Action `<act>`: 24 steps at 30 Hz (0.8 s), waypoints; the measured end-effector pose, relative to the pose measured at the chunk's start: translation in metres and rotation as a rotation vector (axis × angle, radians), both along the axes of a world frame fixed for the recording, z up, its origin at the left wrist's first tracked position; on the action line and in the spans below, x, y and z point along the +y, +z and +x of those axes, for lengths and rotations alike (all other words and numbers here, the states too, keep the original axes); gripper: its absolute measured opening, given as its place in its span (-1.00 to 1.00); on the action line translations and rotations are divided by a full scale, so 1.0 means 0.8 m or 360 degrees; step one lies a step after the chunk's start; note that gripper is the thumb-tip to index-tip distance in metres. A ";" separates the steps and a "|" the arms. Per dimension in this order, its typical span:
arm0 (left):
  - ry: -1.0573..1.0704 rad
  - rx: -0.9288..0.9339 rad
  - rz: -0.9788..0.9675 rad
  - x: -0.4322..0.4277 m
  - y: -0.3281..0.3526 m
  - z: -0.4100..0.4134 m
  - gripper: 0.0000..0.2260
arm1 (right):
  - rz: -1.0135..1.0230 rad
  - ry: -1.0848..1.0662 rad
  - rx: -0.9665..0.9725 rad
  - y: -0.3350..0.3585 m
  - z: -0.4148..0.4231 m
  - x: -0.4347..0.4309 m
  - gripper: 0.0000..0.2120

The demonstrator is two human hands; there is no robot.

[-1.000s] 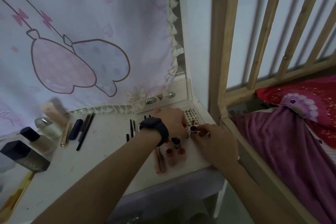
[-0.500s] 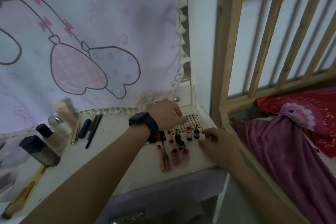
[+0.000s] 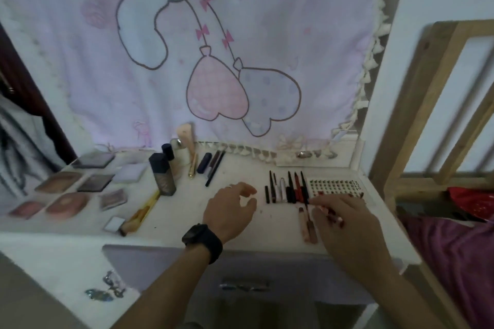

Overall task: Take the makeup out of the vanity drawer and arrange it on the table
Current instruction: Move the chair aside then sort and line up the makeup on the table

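Makeup lies in groups on the white counter (image 3: 187,222): pink and brown powder compacts (image 3: 64,203) at the left, a dark square-shouldered bottle (image 3: 162,176) in the middle, and a row of black and red pencils (image 3: 287,189) to the right. The left hand (image 3: 230,211) hovers with a loose, spread grip, holding nothing. The right hand (image 3: 344,222) covers blurred small red tubes (image 3: 332,218); I cannot tell whether its grip pinches them.

A home bedroom: wooden bed frame (image 3: 411,115) beside a vanity table (image 3: 184,218) holding makeup (image 3: 290,189).

White table (image 3: 240,224) under scattered makeup (image 3: 287,189)
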State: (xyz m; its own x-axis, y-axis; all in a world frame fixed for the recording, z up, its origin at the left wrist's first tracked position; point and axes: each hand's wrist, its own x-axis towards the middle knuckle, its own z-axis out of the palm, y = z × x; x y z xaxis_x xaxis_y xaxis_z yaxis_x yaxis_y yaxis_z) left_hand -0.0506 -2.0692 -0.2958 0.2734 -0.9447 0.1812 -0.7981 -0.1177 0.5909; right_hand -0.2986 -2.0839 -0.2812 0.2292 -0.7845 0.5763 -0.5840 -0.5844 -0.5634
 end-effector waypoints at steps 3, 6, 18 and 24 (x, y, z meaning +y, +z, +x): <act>0.0103 -0.0119 0.0135 0.022 -0.026 0.034 -0.77 | 0.0079 0.0179 0.0148 -0.023 0.053 0.011 -0.84; 0.0153 -0.0323 0.0230 0.036 -0.039 0.060 -0.75 | 0.0082 0.0304 0.0368 -0.055 0.105 0.010 -0.81; 0.0178 -0.0487 0.0248 -0.012 -0.042 0.124 -0.57 | -0.0220 0.0480 0.0521 -0.115 0.175 -0.007 -0.76; 0.0123 -0.0792 0.0351 -0.032 -0.043 0.120 -0.64 | -0.0267 0.0493 0.0469 -0.115 0.175 -0.005 -0.77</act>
State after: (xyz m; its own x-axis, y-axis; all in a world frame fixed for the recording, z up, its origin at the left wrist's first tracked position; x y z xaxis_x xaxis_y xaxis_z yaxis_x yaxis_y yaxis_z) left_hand 0.0451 -2.0952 -0.3304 0.2757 -0.9554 0.1061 -0.9589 -0.2657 0.0992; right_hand -0.1588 -2.0877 -0.3734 0.6115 -0.5543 0.5647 -0.4882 -0.8259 -0.2821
